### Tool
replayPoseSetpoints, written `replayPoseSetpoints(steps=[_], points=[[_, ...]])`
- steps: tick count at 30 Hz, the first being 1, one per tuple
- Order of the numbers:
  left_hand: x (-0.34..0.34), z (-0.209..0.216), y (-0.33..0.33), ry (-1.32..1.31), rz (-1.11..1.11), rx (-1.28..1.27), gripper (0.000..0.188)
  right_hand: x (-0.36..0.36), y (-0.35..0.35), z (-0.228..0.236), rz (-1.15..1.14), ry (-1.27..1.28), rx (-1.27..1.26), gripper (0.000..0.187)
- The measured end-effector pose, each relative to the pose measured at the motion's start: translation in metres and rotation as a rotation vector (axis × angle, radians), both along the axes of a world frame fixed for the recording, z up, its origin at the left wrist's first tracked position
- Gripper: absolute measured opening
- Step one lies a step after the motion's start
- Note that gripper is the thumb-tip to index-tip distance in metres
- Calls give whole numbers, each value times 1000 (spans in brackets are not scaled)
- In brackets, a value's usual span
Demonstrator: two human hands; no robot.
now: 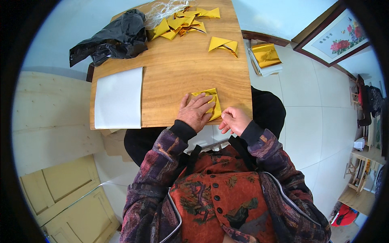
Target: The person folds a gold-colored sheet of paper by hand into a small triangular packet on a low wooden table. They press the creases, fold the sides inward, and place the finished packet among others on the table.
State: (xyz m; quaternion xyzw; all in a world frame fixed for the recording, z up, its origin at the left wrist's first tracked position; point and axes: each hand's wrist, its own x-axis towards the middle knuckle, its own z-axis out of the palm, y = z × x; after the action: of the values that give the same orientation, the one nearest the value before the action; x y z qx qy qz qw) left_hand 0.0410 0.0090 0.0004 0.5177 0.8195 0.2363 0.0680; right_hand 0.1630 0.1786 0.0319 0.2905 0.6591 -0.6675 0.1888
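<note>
On the wooden table (178, 65), near its front edge, lies a partly folded sheet of gold paper (213, 106), the piece in hand. Largest beside it is a white sheet (118, 98) at the table's left; a crumpled black plastic bag (111, 39) sits at the far left corner, and a heap of finished gold folds (180, 22) lies at the far edge, with one more fold (224, 43) apart from the heap. A stack of unfolded gold sheets (265, 55) rests off the table to the right. The left hand (195, 112) presses flat on the gold paper, fingers spread and extended. The right hand (234, 120) hovers just beside the paper's right corner, fingers curled loosely, apparently holding nothing. Risk, judged from this layout: the paper overhangs close to the table edge, so a sideways push may slide it off; uneven pressure from the flat hand may skew the crease or wrinkle the thin foil.
</note>
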Motion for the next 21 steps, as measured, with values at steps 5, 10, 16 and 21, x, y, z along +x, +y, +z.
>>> replayPoseSetpoints(steps=[5, 10, 16, 21], points=[[0, -2, 1, -2, 6, -7, 38, -8, -10, -3, -51, -2, 98, 18], [0, -2, 0, -1, 6, 2, 39, -7, -15, 3, 44, 3, 331, 16], [1, 0, 1, -3, 14, 15, 38, 9, -25, 3, 101, 342, 881, 18], [2, -1, 1, -4, 12, 55, 38, 35, -36, -9, 406, 594, 1251, 72]])
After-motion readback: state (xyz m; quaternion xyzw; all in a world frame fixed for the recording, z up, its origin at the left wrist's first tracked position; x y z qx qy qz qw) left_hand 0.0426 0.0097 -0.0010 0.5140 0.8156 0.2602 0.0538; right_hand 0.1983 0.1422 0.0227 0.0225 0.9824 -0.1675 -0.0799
